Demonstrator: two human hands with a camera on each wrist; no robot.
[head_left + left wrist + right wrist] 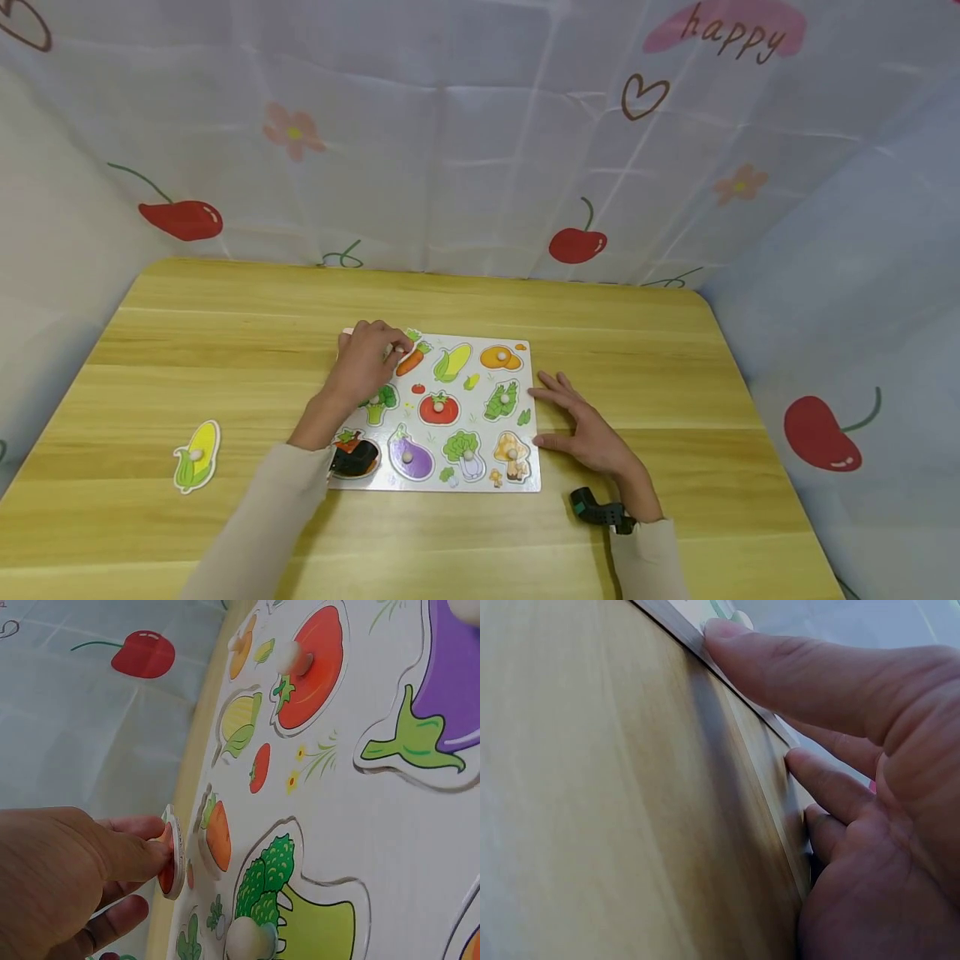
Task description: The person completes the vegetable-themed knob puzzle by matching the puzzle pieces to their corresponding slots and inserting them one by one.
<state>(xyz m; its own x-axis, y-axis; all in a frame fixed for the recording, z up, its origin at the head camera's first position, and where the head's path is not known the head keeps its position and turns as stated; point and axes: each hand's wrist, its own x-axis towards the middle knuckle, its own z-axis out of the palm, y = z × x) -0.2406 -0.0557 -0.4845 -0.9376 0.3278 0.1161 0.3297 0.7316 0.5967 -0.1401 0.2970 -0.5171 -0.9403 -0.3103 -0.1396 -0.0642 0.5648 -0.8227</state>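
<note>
My left hand (363,362) is over the far left corner of a white vegetable puzzle board (472,421). Its thumb and fingers pinch a carrot piece (172,859), tilted on edge above the board. Beside it lies the carrot recess (217,834), with a carrot printed in its bottom. The corn recess (453,363) also shows only its print, without a knob. Along the board's right edge, my right hand (592,437) rests with fingers spread, thumb (739,656) and fingertips right at that edge.
A corn piece (197,456) with a knob lies on the wooden table (645,350), left of the board. Knobbed pieces sit in the board, among them a tomato (438,409), an eggplant (411,457) and broccoli (300,915). A printed curtain (435,167) hangs behind the table.
</note>
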